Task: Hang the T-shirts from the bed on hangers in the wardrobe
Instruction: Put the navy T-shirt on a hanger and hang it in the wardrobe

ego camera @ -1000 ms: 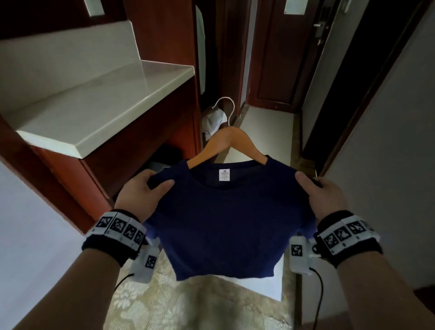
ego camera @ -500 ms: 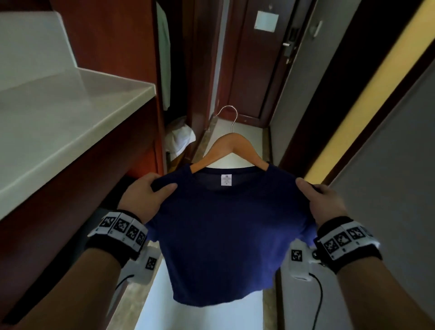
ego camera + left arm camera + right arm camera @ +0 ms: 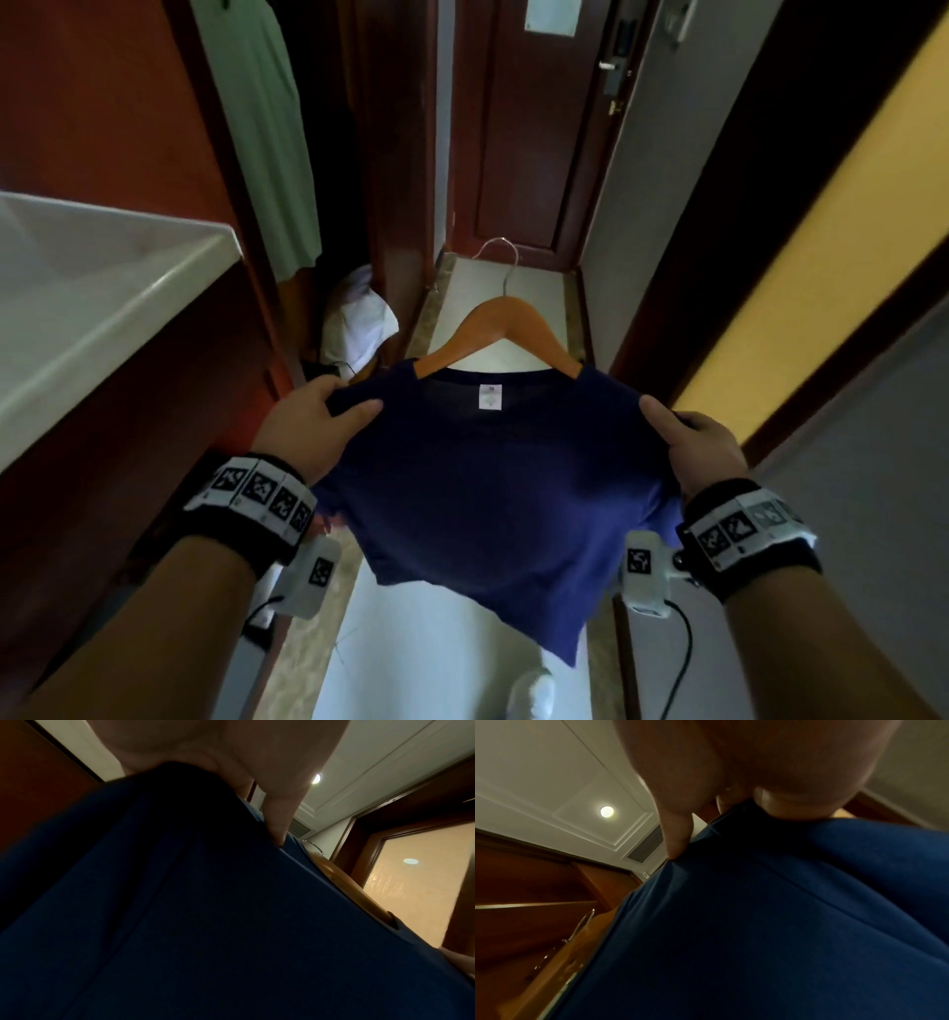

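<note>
The left hand (image 3: pixel 313 421) and right hand (image 3: pixel 698 447) each pinch a shoulder of a navy T-shirt (image 3: pixel 488 483), held out in a narrow hallway. It sits on a wooden hanger (image 3: pixel 506 329). The cloth looks light and limp, so gripping the hanger-stiffened shoulders suits it.

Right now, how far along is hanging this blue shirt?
Done: the blue shirt is on the wooden hanger. In hand: the left hand and right hand each grip a shoulder. Left: hook it in the wardrobe, where a green shirt hangs.
</note>
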Demonstrator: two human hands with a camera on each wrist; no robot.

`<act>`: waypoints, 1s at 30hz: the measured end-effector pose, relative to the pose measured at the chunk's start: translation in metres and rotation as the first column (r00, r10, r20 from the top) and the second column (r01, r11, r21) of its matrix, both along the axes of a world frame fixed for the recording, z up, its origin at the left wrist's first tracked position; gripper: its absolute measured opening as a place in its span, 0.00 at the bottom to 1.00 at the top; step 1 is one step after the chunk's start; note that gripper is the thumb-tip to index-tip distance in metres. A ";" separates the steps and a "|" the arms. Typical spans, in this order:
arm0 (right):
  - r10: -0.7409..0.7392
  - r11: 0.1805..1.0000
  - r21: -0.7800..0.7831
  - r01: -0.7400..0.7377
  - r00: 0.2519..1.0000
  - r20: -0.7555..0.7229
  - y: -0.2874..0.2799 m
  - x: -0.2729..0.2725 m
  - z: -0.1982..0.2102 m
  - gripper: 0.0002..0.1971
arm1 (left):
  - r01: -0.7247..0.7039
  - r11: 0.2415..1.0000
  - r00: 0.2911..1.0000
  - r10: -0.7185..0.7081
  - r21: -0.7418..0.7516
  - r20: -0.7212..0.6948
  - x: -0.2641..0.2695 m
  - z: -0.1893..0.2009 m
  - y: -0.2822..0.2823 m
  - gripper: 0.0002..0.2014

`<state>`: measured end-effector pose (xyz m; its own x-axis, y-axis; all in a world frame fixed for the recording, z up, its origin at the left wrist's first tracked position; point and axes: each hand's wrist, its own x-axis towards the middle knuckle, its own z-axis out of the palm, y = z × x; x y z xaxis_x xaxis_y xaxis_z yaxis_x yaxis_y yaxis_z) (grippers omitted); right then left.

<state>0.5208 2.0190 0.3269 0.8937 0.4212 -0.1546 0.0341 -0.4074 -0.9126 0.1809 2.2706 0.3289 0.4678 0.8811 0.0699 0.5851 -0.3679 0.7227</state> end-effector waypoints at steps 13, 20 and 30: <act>0.233 0.968 0.099 -0.231 0.973 -0.002 0.223 0.199 0.054 0.23 | -0.206 0.974 0.976 0.212 0.100 -0.053 0.156 0.074 0.140 0.14; 0.273 0.956 0.124 -0.267 0.962 -0.030 0.314 0.253 0.055 0.25 | -0.285 0.957 0.957 0.288 0.063 -0.043 0.205 0.075 0.202 0.13; 0.224 0.960 0.144 -0.241 0.966 0.126 0.460 0.347 0.102 0.23 | -0.264 0.963 0.961 0.258 0.060 0.100 0.310 0.077 0.370 0.11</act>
